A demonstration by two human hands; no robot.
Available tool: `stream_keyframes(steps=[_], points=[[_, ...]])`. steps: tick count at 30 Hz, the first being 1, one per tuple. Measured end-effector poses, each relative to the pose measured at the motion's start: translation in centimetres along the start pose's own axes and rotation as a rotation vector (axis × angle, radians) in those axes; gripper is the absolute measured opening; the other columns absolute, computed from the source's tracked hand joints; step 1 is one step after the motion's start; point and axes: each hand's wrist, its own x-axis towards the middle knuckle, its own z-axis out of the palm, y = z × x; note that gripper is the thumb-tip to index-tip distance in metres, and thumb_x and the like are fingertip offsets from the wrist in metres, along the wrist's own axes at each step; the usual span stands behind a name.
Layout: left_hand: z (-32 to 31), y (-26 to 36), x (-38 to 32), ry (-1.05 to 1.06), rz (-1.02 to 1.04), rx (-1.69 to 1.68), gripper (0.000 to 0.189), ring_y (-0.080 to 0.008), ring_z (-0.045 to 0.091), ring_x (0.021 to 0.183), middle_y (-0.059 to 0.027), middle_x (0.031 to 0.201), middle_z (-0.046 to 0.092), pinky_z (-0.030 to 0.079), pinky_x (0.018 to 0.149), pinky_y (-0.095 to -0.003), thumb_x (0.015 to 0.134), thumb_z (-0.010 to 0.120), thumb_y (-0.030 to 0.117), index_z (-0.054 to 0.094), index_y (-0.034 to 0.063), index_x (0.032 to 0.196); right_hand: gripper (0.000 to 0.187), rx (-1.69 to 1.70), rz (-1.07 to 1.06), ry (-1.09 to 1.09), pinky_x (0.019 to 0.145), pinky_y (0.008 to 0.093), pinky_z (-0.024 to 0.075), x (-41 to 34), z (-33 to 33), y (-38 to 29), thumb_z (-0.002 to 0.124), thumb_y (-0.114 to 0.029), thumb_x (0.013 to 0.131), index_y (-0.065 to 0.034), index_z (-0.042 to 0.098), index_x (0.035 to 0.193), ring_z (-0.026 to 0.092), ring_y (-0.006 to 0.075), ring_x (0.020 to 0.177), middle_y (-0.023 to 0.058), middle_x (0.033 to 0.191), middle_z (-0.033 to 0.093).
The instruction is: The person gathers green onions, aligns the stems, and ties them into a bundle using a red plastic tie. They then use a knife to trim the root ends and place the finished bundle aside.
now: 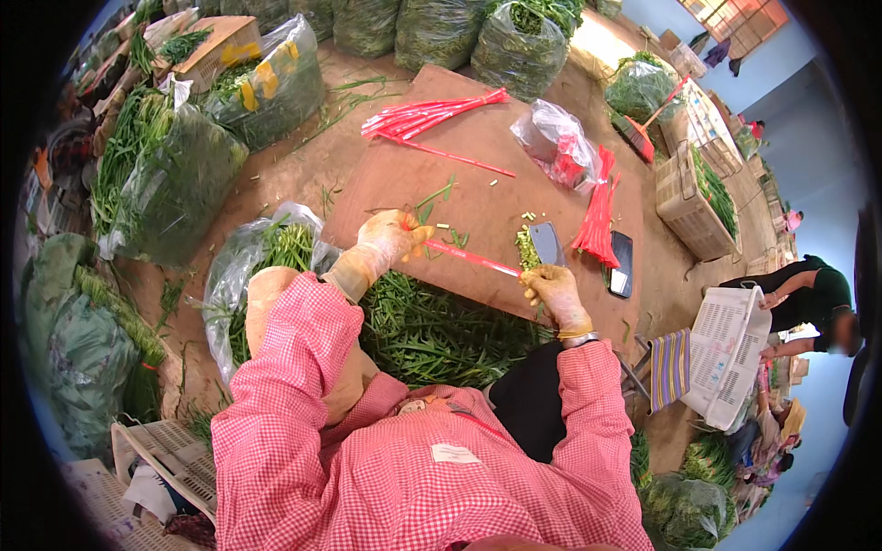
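A red printed tie strip is stretched above the near edge of the brown table board. My gloved left hand grips one end of it, and my gloved right hand pinches the other. Just beyond my right hand lies a metal cleaver, with chopped pale-green stem pieces along its left side. Loose green leaf scraps lie near my left hand. One bundle of red strips is at the far side; another bundle lies at the right.
A smartphone and a clear plastic bag lie on the board. Cut greens are heaped below its near edge. An open bag of stems stands left. At right, a person holds a white plastic crate near a striped folding stool.
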Motion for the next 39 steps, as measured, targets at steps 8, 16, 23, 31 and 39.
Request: stream_keyframes(steps=[8, 16, 23, 31, 39], points=[[-3.9, -0.4, 11.5, 0.386, 0.42, -0.526, 0.034, -0.0188, 0.07, 0.092, -0.0105, 0.106, 0.073, 0.055, 0.084, -0.0299, 0.089, 0.078, 0.026, 0.073, 0.0067, 0.116, 0.027, -0.561, -0.028, -0.129, 0.064, 0.0335, 0.0557, -3.2, -0.6, -2.7, 0.064, -0.032, 0.09, -0.0079, 0.077, 0.093, 0.072, 0.0175, 0.064, 0.0063, 0.072, 0.074], [2.0, 2.6, 23.4, 0.499, 0.508, 1.193, 0.02, -0.0255, 0.068, 0.093, -0.0064, 0.098, 0.067, 0.057, 0.078, -0.0409, 0.09, 0.065, 0.02, 0.073, 0.0174, 0.108, 0.02, -0.63, -0.441, -0.261, 0.063, 0.0409, 0.0561, -4.8, -0.1, -3.4, 0.069, -0.029, 0.09, -0.0097, 0.075, 0.089, 0.071, 0.0311, 0.069, 0.0114, 0.074, 0.071], [0.9, 3.3, 27.7, 0.548, 0.612, 1.366, 0.008, -0.0233, 0.068, 0.079, -0.0052, 0.086, 0.065, 0.053, 0.062, -0.0405, 0.09, 0.06, 0.02, 0.066, 0.0163, 0.088, 0.019, -0.561, -0.571, -0.276, 0.059, 0.0424, 0.0539, -4.4, -0.5, -3.1, 0.068, -0.027, 0.089, -0.0109, 0.068, 0.079, 0.068, 0.0312, 0.066, 0.0092, 0.072, 0.067], [-2.1, 6.2, 33.1, 0.825, 0.446, 0.975, 0.034, -0.0308, 0.07, 0.091, -0.0127, 0.098, 0.07, 0.055, 0.078, -0.0452, 0.091, 0.066, 0.039, 0.065, 0.0091, 0.108, 0.018, -0.538, -0.592, -0.304, 0.055, 0.0409, 0.0496, -4.5, -0.8, -2.6, 0.069, -0.025, 0.089, -0.0126, 0.063, 0.077, 0.066, 0.0274, 0.061, 0.0059, 0.065, 0.062], [-2.4, 7.8, 33.7, 0.562, 0.45, 1.293, 0.043, -0.0314, 0.07, 0.097, -0.0118, 0.1, 0.073, 0.055, 0.082, -0.0442, 0.088, 0.07, 0.051, 0.074, 0.0114, 0.104, 0.022, -0.555, -0.556, -0.342, 0.057, 0.0413, 0.0484, -4.3, -1.4, -2.9, 0.068, -0.029, 0.091, -0.0125, 0.063, 0.077, 0.067, 0.0269, 0.062, 0.0064, 0.066, 0.063]])
